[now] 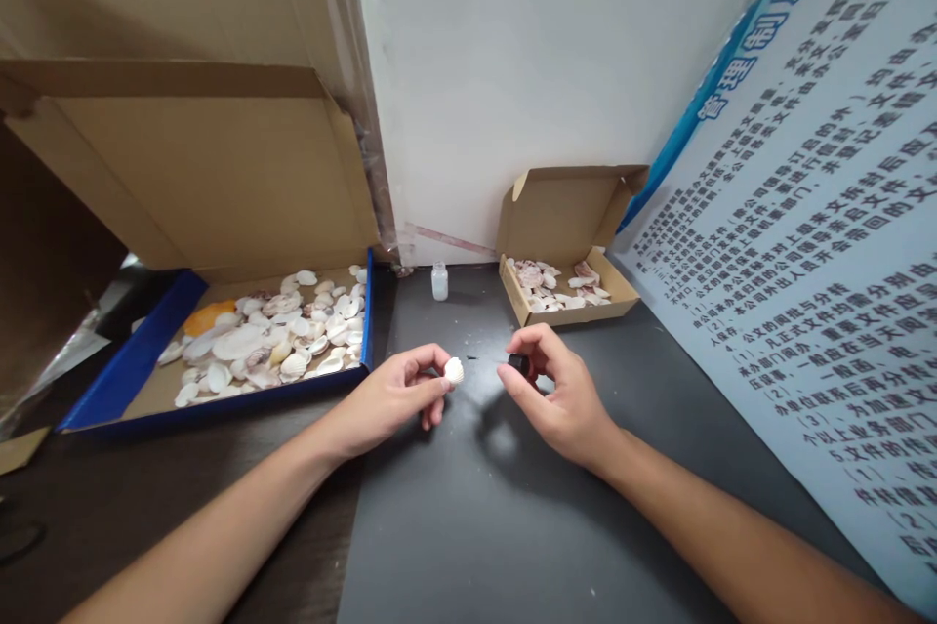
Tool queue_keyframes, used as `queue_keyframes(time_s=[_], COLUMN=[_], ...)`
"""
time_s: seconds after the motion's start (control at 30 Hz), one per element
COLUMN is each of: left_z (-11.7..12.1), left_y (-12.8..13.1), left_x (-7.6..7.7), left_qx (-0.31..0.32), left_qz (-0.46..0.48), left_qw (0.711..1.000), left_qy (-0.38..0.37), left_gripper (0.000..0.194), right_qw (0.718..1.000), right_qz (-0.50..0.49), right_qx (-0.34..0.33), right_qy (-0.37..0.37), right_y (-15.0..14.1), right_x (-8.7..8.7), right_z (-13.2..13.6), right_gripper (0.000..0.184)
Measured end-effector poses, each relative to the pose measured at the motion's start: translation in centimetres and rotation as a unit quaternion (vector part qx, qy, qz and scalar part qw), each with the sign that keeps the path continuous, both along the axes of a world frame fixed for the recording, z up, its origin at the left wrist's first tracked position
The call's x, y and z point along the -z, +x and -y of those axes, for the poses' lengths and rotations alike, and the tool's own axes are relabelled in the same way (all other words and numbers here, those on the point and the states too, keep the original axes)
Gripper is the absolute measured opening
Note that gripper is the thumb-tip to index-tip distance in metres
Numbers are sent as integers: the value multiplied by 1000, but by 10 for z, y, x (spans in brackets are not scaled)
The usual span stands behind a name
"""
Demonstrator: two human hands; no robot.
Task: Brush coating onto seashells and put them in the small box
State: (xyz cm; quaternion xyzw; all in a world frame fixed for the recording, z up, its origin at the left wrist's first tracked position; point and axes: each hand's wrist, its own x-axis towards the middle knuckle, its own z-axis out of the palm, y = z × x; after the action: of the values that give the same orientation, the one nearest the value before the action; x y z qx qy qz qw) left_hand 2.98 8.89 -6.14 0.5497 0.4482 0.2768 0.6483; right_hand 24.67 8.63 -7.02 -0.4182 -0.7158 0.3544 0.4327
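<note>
Between thumb and fingertips, my left hand [402, 390] pinches a small white ribbed seashell [454, 371] above the dark tabletop. Across from it, my right hand [552, 395] is closed on a small black cap [519, 364]; a thin pale tip seems to point from it toward the shell. Shell and cap are apart. Behind the hands stands a small clear bottle [439, 282] with whitish contents and no cap on its neck. To the left, many loose seashells [293, 331] lie in a large open cardboard box [370, 312] with blue sides.
A smaller cardboard box [586, 314] with shells inside stands open at the back right. Behind the table is a white wall panel [549, 48]. A printed board [791, 243] with Chinese text leans along the right side. Both boxes have raised lids.
</note>
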Motion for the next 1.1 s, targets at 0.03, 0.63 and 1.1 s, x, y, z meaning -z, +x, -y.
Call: queue_keyframes(time_s=[0.03, 0.63, 1.1], left_z=[0, -1, -2], left_y=[0, -2, -2], left_x=[0, 3, 1], left_qx=[1, 10, 0], left_qz=[-1, 1, 12], left_qw=[1000, 1000, 1000], left_qy=[1, 7, 10], left_gripper=[32, 28, 28], right_qw=[1000, 1000, 999], right_qz=[2, 5, 3], right_qx=[-15, -4, -37], right_qy=[1, 4, 5], right_y=[0, 1, 1], right_x=[0, 0, -1], right_z=[0, 2, 1], right_gripper=[14, 11, 10])
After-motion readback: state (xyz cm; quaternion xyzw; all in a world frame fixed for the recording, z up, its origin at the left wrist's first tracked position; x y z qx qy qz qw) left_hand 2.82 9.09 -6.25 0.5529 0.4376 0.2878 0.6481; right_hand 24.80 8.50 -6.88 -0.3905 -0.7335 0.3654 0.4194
